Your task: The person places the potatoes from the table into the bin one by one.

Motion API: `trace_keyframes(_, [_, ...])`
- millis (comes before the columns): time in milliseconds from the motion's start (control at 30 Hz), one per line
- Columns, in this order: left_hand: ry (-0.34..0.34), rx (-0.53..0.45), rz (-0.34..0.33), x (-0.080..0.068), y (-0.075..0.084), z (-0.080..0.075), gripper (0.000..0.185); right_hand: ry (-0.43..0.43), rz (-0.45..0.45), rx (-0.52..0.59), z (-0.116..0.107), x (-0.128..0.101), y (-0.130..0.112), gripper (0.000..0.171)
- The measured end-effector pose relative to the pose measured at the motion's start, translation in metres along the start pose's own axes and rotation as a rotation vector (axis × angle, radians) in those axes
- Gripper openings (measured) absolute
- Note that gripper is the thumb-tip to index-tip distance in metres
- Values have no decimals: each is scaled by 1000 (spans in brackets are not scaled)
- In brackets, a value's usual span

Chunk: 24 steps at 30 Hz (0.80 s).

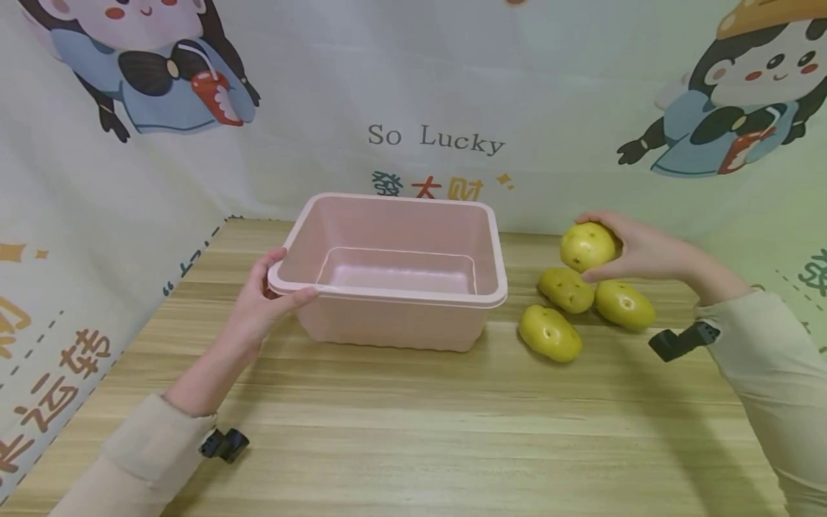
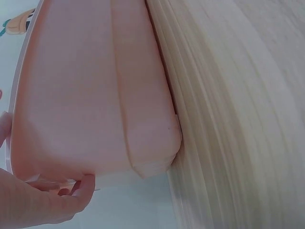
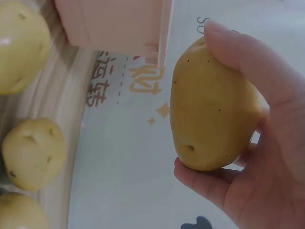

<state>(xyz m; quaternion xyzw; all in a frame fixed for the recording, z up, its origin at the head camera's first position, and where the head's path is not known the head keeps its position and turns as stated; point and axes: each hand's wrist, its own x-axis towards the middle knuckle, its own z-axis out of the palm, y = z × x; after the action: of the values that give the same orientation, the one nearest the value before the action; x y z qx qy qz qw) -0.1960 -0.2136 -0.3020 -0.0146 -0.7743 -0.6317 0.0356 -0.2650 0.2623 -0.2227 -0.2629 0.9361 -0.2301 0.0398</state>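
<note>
A pink plastic basin (image 1: 394,323) stands on the wooden table, its inside bare. My left hand (image 1: 261,301) grips its near left corner, thumb over the rim and fingers curled round the side; the left wrist view shows those fingers (image 2: 85,193) under the lip. My right hand (image 1: 646,251) holds a yellow potato (image 1: 586,246) between thumb and fingers, raised off the table in the right wrist view. Below it lie three more potatoes: one close under the hand (image 1: 566,290), one to the right (image 1: 624,305) and one nearer the front (image 1: 550,333).
A printed cloth (image 1: 439,86) with cartoon figures and lettering hangs behind the table and along its sides. The wooden table (image 1: 413,424) stretches in front of the basin. A small black camera sits on each wrist, the left one (image 1: 224,445) and the right one (image 1: 683,341).
</note>
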Motion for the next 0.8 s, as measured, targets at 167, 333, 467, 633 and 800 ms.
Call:
trace_keyframes(167, [-4,-6,0,0,-1,-1,81,-1,-27,-8,-4,11,-8,76])
trace_keyframes(333, [-10,-19,-9,0,-1,-1,82,14,-55,-22,-5,20,-16,76])
trace_keyframes(467, [-11,-21,-10,0,-2,-1,82,37,-97,-25,-5,27,-22,75])
trace_keyframes(633, [-9,-20,-6,0,-2,-1,82,13,-97,-9,-8,37,-33,76])
trace_keyframes(800, [-8,-10,-7,0,-1,-2,82,1,-113,-21,-10,47,-44,77])
